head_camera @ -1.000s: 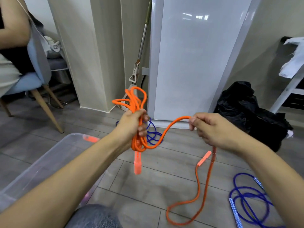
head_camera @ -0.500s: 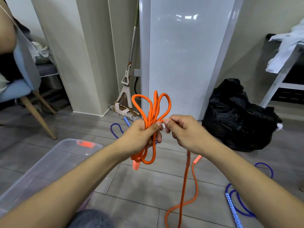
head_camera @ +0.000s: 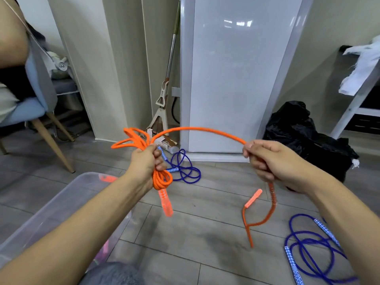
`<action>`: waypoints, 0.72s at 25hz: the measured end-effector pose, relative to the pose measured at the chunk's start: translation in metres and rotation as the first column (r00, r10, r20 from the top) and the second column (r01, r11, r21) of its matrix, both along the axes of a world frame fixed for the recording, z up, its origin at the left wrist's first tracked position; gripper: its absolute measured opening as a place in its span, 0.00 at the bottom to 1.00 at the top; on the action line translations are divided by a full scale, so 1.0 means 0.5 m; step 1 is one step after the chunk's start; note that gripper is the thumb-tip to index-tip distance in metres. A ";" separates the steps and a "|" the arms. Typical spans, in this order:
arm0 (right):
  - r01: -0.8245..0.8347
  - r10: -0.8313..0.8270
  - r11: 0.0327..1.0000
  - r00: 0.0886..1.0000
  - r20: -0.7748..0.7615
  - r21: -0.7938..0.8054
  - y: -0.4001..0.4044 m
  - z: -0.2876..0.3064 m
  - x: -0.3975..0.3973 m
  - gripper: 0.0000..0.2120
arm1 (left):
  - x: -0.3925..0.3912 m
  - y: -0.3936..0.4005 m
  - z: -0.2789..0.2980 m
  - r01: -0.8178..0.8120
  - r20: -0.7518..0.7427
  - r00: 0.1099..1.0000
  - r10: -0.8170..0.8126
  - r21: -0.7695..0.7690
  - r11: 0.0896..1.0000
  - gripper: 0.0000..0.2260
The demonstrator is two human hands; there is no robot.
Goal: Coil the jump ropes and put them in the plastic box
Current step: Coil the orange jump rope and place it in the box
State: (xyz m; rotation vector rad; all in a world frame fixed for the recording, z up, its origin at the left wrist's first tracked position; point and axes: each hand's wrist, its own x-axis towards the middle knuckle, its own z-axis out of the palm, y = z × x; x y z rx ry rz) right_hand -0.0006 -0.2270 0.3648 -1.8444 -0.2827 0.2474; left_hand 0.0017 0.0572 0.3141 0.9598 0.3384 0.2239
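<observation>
Jump ropes are lying around the floor (head_camera: 205,233), and the clear plastic box (head_camera: 61,212) is sitting open at the lower left beside the person's left forearm. Just right of it, the left hand (head_camera: 147,161) is gripping the coiled bundle of the orange jump rope (head_camera: 195,129), loops fanning above the fist and one orange handle (head_camera: 165,202) dangling below. Behind it a blue jump rope (head_camera: 185,169) is lying loose. The orange cord is arching across to the right hand (head_camera: 269,161), which is pinching it; the free end is trailing down to the second orange handle (head_camera: 253,198). Another blue rope (head_camera: 308,249) is sprawling at the far right. The trailing tail could probably snag or the loops slip if the left grip loosens. Open floor lies between the hands, and the box's near rim looks unobstructed.
</observation>
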 end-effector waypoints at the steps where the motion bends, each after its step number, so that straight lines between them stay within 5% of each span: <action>1: 0.083 -0.084 0.995 0.996 0.019 0.063 0.026 -0.002 0.004 0.15 | -0.006 -0.021 0.005 0.069 0.005 0.998 -0.070 0.031 0.997 0.11; 3: 0.158 -0.164 0.984 0.982 0.089 0.079 0.086 -0.009 0.004 0.16 | -0.026 -0.067 0.017 0.242 -0.009 0.970 -0.243 0.112 0.964 0.08; 5: 0.143 -0.120 0.987 0.963 0.240 -0.079 0.132 -0.025 -0.008 0.16 | -0.048 -0.107 0.026 0.391 -0.044 0.919 -0.391 0.210 0.896 0.08; 10: 0.207 0.099 0.849 0.841 0.532 -0.485 0.165 -0.032 -0.051 0.13 | -0.073 -0.132 0.043 0.398 -0.065 0.916 -0.396 0.276 0.875 0.16; 14: 0.203 0.218 0.747 0.825 0.521 -0.634 0.172 -0.031 -0.060 0.10 | -0.071 -0.126 0.038 0.372 -0.073 0.927 -0.367 0.285 0.883 0.16; 18: -0.021 0.294 0.806 0.881 0.370 -0.591 0.165 -0.036 -0.059 0.15 | -0.040 -0.104 0.023 0.215 0.000 0.974 -0.228 0.339 0.916 0.13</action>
